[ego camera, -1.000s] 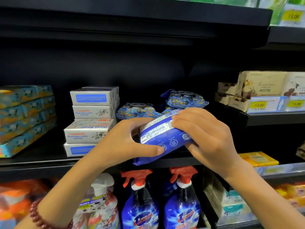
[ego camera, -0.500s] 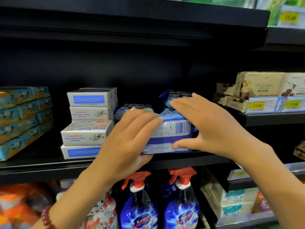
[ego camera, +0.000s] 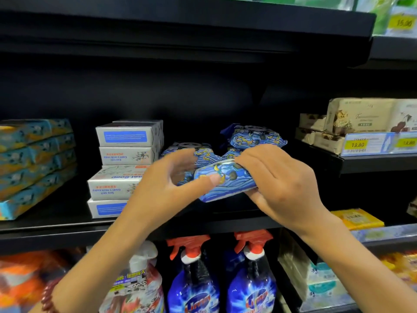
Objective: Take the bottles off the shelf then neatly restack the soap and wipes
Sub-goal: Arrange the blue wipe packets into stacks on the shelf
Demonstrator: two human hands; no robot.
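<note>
**Retail shop: household-goods aisle**

Black metal shelving (ego camera: 158, 224) in tiers, each stocked with many identical goods. A yellow price tag (ego camera: 357, 145) reading 13.80 sits on a shelf edge at the right, and another yellow tag (ego camera: 402, 23) on the tier above. Stock: stacked goat-milk soap boxes (ego camera: 126, 154), blue patterned wipes packs (ego camera: 255, 136), stacked teal cartons (ego camera: 33, 159), beige packs (ego camera: 358, 116), and red-headed trigger spray bottles (ego camera: 194, 290) on the tier below.

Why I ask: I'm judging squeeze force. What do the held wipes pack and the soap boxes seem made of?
The wipes pack: soft glossy plastic film, probably; it creases and shines. The soap boxes: matte printed cardboard, seemingly; flat faces, crisp edges.
</note>
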